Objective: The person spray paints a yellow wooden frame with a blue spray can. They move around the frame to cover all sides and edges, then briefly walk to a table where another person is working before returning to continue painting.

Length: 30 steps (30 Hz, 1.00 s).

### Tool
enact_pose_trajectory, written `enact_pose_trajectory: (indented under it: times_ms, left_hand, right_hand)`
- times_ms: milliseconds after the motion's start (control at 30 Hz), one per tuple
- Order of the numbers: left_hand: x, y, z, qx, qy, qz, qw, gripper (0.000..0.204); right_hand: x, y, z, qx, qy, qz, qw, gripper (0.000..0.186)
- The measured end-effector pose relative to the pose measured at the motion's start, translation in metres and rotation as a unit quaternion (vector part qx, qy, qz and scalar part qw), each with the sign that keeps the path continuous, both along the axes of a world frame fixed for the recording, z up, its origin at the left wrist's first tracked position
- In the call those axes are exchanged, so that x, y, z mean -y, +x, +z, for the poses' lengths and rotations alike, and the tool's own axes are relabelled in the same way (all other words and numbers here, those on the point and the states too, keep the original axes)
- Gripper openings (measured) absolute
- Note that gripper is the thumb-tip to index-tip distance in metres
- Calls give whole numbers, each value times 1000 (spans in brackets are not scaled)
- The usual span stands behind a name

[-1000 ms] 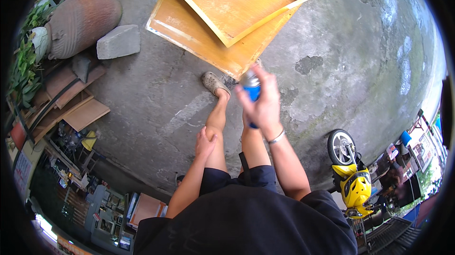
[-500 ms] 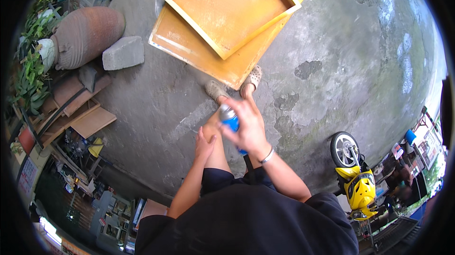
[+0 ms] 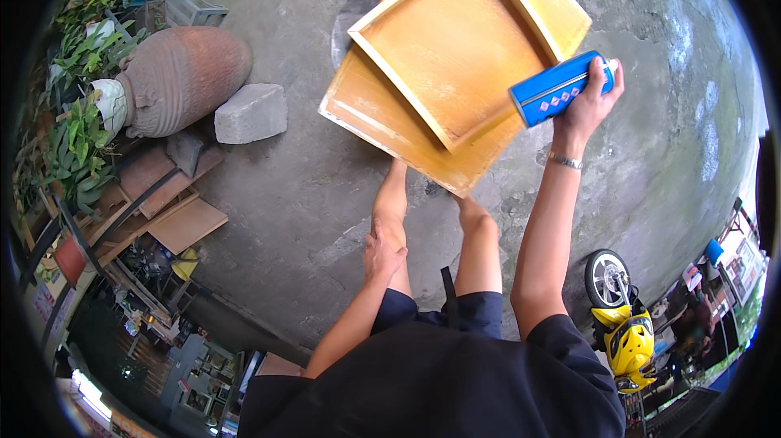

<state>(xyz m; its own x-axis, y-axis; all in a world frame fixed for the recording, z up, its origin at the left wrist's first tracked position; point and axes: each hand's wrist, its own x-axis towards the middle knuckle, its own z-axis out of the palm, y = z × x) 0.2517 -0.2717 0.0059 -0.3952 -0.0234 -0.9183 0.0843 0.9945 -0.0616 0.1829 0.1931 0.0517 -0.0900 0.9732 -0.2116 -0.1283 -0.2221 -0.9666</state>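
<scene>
My right hand is raised at the right with its fingers wrapped round a blue spray can. The can lies tilted on its side, one end pointing left over the near right edge of a shallow wooden tray. Its pale end is beside my fingertips; whether a finger presses there I cannot tell. That yellow-brown tray rests askew on a larger wooden panel with worn pale edges. My left hand holds nothing and rests on my left knee, fingers laid over it.
A grey concrete block and a large ribbed clay jar lie at the left, near plants and stacked boards. A yellow motorcycle stands at the lower right. Cracked concrete floor spreads around.
My right hand has swung the spray can from between my knees out to the right and away from me, over the tray's edge. My left hand stays on the knee. The view has shifted.
</scene>
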Motion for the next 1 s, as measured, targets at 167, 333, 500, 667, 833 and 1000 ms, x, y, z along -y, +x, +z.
enact_pose_trajectory:
  times_ms: [167, 333, 500, 667, 833, 1000]
  left_hand:
    - [3, -57, -12, 7, -14, -47, 999, 108]
    - [-6, -69, -18, -23, -10, -76, 997, 105]
    - [-12, -62, -21, -38, -5, -82, 996, 100]
    - [-32, -57, -15, -11, -45, -71, 996, 105]
    - [-36, -53, -14, -13, -47, -63, 997, 106]
    - [-35, -51, -14, -15, -42, -59, 997, 106]
  right_hand:
    - [24, -40, -49, 103, 33, 18, 994, 59]
    - [139, -78, -45, 117, -25, 158, 980, 62]
    - [213, -80, -22, 153, -8, 318, 936, 68]
    - [188, -94, -37, 158, -69, 284, 943, 67]
    - [118, -108, -63, 126, 20, 94, 987, 63]
    - [100, -109, -48, 118, -32, 25, 992, 61]
